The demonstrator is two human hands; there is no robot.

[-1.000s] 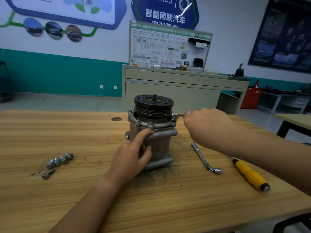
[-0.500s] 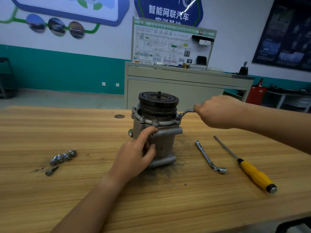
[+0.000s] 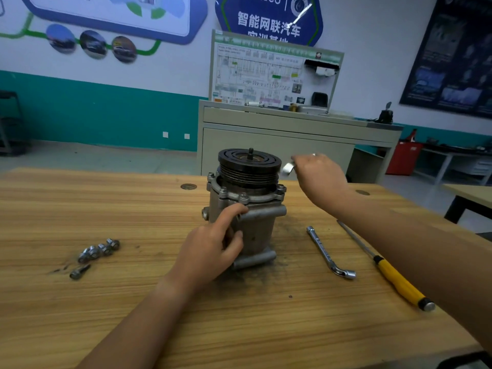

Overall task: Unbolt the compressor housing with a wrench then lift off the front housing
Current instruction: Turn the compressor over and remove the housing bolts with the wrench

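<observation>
Head view: the compressor (image 3: pixel 255 230) stands upright in the middle of the worktop (image 3: pixel 80 209), left hand (image 3: pixel 210 251) curled round its body, right hand (image 3: pixel 316 177) closed on a blurred wrench (image 3: pixel 288 167) beside the pulley (image 3: pixel 249 166), above the flange bolts (image 3: pixel 281 188). If the wrench seats crooked it could slip and round a bolt head, I reckon. Blue wall sign (image 3: pixel 269 20) reads 智能网联汽车.

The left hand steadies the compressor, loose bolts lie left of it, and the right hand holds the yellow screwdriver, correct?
No. In the head view the right hand holds a wrench; the screwdriver lies on the table. The rest is right.
</observation>
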